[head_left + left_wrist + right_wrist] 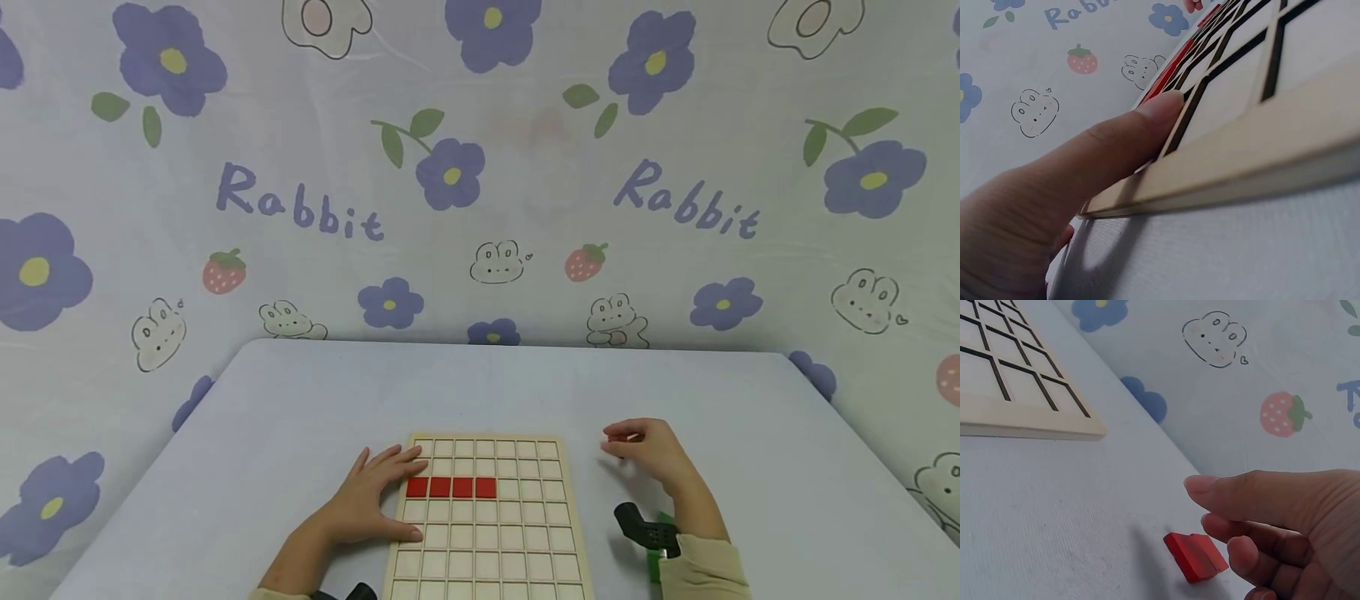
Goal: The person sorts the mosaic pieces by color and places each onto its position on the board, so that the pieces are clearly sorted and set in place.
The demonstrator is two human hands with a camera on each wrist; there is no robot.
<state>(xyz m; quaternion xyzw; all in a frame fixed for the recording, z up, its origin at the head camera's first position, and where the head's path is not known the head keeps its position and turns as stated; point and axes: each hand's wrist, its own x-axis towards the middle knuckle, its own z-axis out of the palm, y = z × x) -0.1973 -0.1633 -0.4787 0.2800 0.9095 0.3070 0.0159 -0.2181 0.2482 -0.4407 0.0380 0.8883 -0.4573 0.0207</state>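
Your left forearm (303, 546) slants in from the lower left, with the left hand (367, 498) back upward, its fingers (390, 458) spread and its thumb (1129, 134) stretched wide of them. Your right forearm (697, 504) comes from the lower right, the right hand (651, 446) turned inward. There the thumb reaches out nearly straight beside loosely bent fingers. Your hands are well apart.

Board (495, 540) on table (300, 400), between left hand (363, 500) and right hand (651, 450)
Four tiles (462, 487) lie leftmost in its third-farthest row.
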